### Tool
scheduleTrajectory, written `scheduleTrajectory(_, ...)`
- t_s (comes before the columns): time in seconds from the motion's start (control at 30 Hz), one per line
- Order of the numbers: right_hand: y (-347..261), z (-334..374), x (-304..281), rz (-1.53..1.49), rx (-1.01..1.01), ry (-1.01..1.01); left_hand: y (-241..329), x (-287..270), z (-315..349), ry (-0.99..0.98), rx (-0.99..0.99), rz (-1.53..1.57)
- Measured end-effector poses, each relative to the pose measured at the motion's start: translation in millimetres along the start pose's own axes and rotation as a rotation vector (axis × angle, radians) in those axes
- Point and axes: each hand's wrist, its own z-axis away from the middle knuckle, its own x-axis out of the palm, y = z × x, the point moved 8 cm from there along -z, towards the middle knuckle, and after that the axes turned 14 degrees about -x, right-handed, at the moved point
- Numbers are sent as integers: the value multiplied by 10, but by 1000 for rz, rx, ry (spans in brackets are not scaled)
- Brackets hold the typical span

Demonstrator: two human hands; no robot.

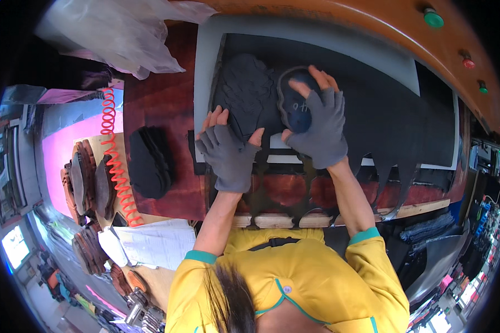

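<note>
My right hand (pixel 323 125), in a grey fingerless glove, spans a sole-shaped cutting die (pixel 299 108) with a pale metal rim and light markings on top. Its thumb is at the die's lower edge and the fingertips reach over the upper part. The die stands on a black sheet (pixel 372 105). Left of it, a group of wavy-edged black cut pieces (pixel 244 89) lies on the sheet. My left hand (pixel 226 152), gloved the same way, rests by the sheet's lower left edge, fingers spread and thumb apart, just below those pieces. Nothing shows in its grasp.
A stack of black sole-shaped pieces (pixel 149 161) lies on the reddish board at left, beside a red coiled hose (pixel 114 161). Brown sole shapes (pixel 80 177) and papers (pixel 155 244) lie farther left. An orange machine beam (pixel 372 22) with buttons crosses the far side. Cut strips hang over the front edge.
</note>
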Motion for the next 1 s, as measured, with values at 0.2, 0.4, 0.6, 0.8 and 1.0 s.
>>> scheduleTrajectory(0.2,-8,269,30,236,81,-101,43,-26,54,-4,55,-32)
scheduleTrajectory(0.4,-8,654,12,80,40,-172,137,66,184,-90,75,-57)
scheduleTrajectory(0.6,123,414,115,206,-33,-72,280,207,-29,11,115,-120)
scheduleTrajectory(0.8,569,-4,274,223,-54,-94,378,507,-429,108,105,-169)
scheduleTrajectory(1.0,764,-369,206,369,20,114,599,608,-962,110,87,-74)
